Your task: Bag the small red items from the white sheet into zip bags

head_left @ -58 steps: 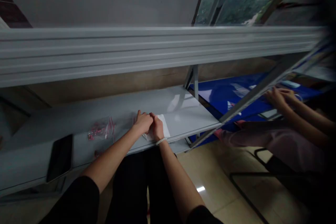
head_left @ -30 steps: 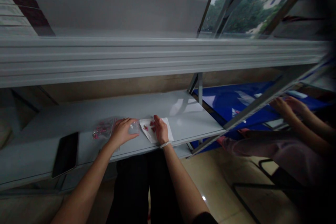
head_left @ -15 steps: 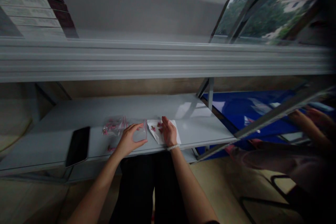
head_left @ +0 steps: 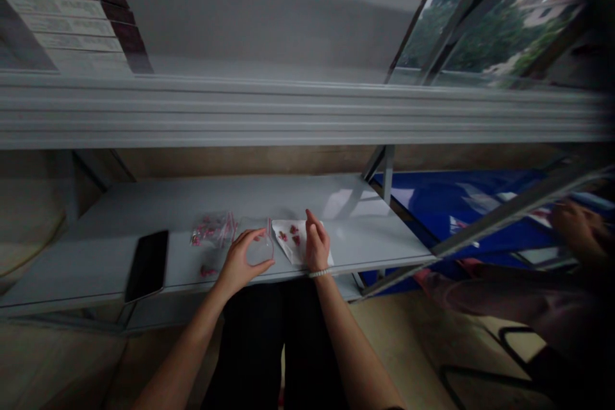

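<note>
My left hand curves in a C, thumb and fingers apart, at the mouth of a clear zip bag with a pinkish-red strip. The bag's edge runs between fingertips and thumb, so the hand appears to hold it spread. A white paper sheet lies to the right, bearing several small red pieces. Over its right side stands my right hand, edge-on, fingers stretched away from me; nothing shows in it. Left of my left hand lie a filled zip bag with red pieces and a small red item.
A black phone lies at the left of the grey shelf. Above runs a ribbed metal ledge; stacked boxes stand upper left. At right, another person's hands are over a blue surface, beyond a metal bar.
My right hand has shifted slightly right and turned, uncovering more red pieces on the paper. My left hand stays at the zip bag. The other person's hands have moved.
</note>
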Motion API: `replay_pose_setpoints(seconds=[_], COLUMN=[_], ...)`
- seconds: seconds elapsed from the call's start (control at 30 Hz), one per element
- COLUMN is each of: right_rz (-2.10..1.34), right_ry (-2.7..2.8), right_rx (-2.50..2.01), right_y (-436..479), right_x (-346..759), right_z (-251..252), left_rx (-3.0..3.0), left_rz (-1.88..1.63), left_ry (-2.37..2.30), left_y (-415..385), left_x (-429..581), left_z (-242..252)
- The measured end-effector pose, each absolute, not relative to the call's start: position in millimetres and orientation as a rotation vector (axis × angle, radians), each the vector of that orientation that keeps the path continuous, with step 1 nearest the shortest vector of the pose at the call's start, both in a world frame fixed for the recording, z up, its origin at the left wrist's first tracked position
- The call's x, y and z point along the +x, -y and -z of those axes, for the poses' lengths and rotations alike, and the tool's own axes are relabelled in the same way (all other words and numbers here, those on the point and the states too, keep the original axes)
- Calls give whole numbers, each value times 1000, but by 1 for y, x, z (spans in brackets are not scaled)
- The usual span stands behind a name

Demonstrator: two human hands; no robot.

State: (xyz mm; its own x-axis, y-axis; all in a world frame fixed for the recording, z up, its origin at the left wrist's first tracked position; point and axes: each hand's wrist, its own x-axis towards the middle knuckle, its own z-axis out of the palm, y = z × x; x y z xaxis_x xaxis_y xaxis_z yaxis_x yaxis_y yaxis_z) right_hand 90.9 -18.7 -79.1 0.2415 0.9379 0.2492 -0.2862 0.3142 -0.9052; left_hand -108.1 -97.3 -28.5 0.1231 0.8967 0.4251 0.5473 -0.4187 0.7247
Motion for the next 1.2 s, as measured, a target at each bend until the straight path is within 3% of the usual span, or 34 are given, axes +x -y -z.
replay_pose_setpoints(seconds=[0.1, 0.3, 0.5, 0.77, 1.2], right_rz=[-895, -1132, -1202, -1048, -980], right_ry=[1117, 1403, 1444, 1716, 1793], right_rx=[-881, -1040, -1108, -1119, -1174], right_y=[39, 92, 98, 98, 101], right_x=[87, 58, 43, 52, 62], right_z=[55, 20, 17, 16, 4], left_rx=[2030, 2093, 2066, 1604, 1573], left_rz=[-1299, -1410, -1387, -1305, -1290], left_ry=[-1421, -1646, -1641, -1415, -1442], left_y=[102, 115, 123, 117, 115], left_x=[-102, -97, -102, -127, -124], left_z=[26, 24, 24, 24, 14])
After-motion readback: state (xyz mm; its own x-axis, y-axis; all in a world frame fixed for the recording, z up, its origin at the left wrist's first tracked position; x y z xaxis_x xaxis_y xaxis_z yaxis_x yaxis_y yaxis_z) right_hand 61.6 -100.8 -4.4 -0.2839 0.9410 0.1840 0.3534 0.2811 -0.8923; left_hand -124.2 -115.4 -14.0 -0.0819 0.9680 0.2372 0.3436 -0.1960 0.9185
